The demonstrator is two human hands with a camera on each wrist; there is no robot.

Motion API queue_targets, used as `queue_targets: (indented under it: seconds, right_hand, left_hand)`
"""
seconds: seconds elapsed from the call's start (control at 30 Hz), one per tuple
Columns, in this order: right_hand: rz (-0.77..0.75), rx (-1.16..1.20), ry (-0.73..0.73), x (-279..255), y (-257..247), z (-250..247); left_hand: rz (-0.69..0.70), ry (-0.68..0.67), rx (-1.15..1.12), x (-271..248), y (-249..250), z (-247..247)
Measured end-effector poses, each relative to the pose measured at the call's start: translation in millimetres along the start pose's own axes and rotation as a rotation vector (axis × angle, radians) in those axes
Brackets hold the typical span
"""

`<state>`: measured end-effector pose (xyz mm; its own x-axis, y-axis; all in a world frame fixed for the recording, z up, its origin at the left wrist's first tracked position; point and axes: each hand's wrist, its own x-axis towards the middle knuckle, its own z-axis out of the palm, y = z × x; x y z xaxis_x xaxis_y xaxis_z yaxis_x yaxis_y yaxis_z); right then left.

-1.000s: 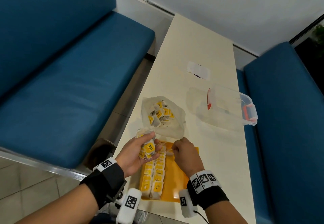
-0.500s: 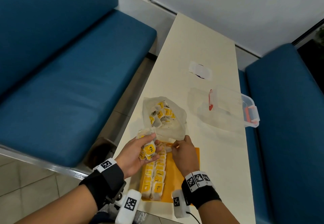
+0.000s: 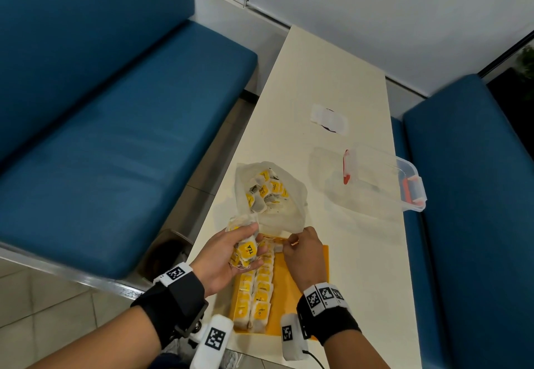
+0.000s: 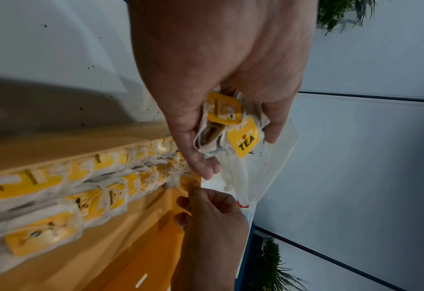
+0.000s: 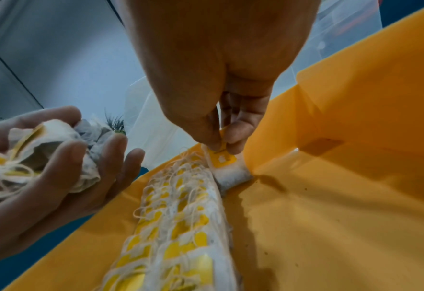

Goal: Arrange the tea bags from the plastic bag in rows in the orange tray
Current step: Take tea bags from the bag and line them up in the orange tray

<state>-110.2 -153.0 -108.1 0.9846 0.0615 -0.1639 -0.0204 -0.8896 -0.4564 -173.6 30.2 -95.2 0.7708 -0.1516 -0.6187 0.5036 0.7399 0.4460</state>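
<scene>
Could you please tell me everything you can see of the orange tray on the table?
The orange tray looks like smooth plastic, rectangular with low upright walls, lying flat at the near end of the table. Two rows of tea bags fill its left side; the right side is bare. The right hand pinches a tea bag at its far wall.

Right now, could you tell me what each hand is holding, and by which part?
Left hand cups a bunch of tea bags. Right hand pinches one tea bag by its yellow tag.
</scene>
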Motion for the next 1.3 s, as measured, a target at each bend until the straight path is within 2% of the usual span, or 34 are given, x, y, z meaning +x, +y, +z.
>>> queue_targets:
  seconds: [0.2,0.3,0.37,0.47,0.6,0.77,1.07,1.2,1.3]
  right_hand:
    - [-0.049,0.045,0.095,-21.9,-3.1,-17.3]
    - [-0.106,0.163,0.128,-40.2,-9.9,-26.7]
    - [-0.249,0.287,0.111,-49.7,-19.5,-32.0]
    - [-0.565,0.341,0.029,-57.5,-33.7,-40.2]
    - [-0.704,0.214,-0.082,-57.3,-37.6,-39.8]
    - [-0.685,0.109,-0.144,-54.6,-28.5,-35.9]
    - [-0.679,0.008,-0.079,-57.9,-22.5,-39.4]
    - [-0.669,0.03,-0.054,-59.6,-23.3,-47.9]
    - [-0.61,0.145,-0.038,-57.9,-24.3,-59.4]
  left_hand:
    - [-0.023,0.003,0.011,-3.2,3.1,5.3]
    - [-0.032,0.002,0.011,-3.5,2.7,7.8]
    - [-0.034,-0.004,0.016,-4.1,1.4,9.2]
    - [-0.044,-0.051,0.036,-6.9,-0.9,12.6]
    - [-0.051,-0.068,0.074,-8.9,-1.8,15.4]
    - [-0.09,-0.095,0.068,-10.8,-3.0,15.7]
    - [-0.091,-0.08,0.064,-8.8,-6.9,11.8]
    - [-0.082,-0.085,0.063,-10.4,-6.3,13.3]
    - [-0.09,-0.067,0.064,-10.3,-4.6,11.2]
